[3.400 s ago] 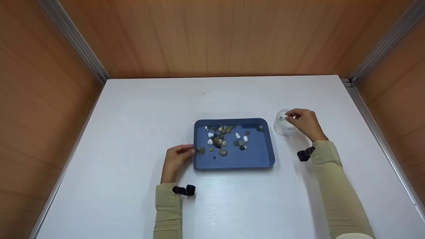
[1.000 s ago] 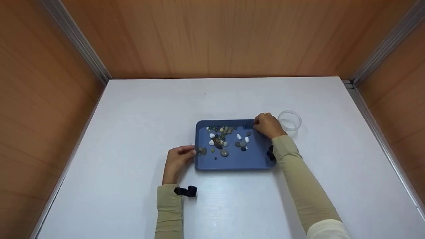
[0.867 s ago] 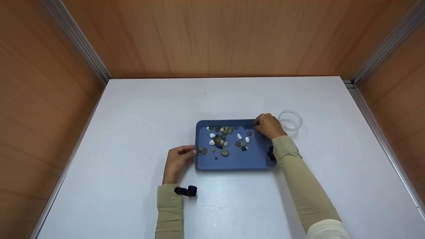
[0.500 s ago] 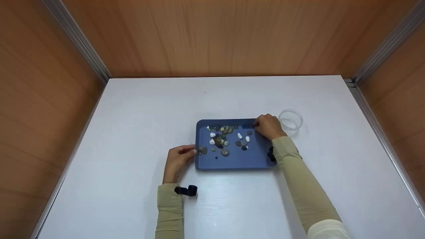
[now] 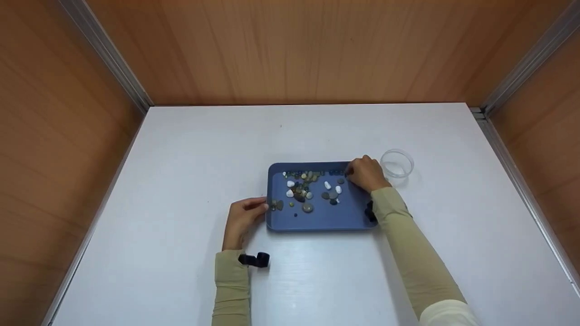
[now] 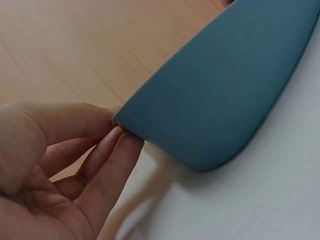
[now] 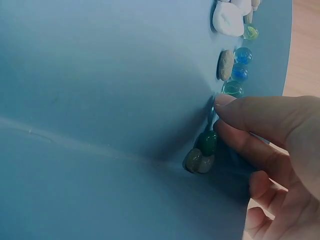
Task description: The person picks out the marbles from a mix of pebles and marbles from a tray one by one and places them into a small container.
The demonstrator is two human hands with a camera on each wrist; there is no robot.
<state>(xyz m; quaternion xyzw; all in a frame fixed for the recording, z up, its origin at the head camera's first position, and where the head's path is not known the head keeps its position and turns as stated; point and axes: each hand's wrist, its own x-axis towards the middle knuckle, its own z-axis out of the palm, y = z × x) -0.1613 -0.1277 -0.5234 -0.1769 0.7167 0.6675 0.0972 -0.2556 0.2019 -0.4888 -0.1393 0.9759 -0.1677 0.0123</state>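
A blue tray (image 5: 335,222) holds pebbles, white stones and glass marbles. My left hand (image 5: 242,219) pinches its left rim between thumb and fingers; the left wrist view shows the tray's wall (image 6: 210,95) in that grip. My right hand (image 5: 366,173) reaches into the back right corner. In the right wrist view its thumb and index fingertip are slightly parted, with nothing clearly between them. A greenish marble (image 7: 233,89) lies beside the thumb, in line with blue marbles (image 7: 240,72). Just past the index finger, a dark green stone (image 7: 207,142) sits against duller stones (image 7: 192,161).
A clear round cup (image 5: 397,175) stands on the white table (image 5: 181,172), just right of the tray and close to my right hand. Wooden panels (image 5: 290,54) rise behind the table and at both sides. White stones (image 5: 338,189) lie mid-tray.
From over the clear cup, where a small greenish piece showed near its fingers, my right hand has moved left into the tray's back right corner. My left hand keeps the rim.
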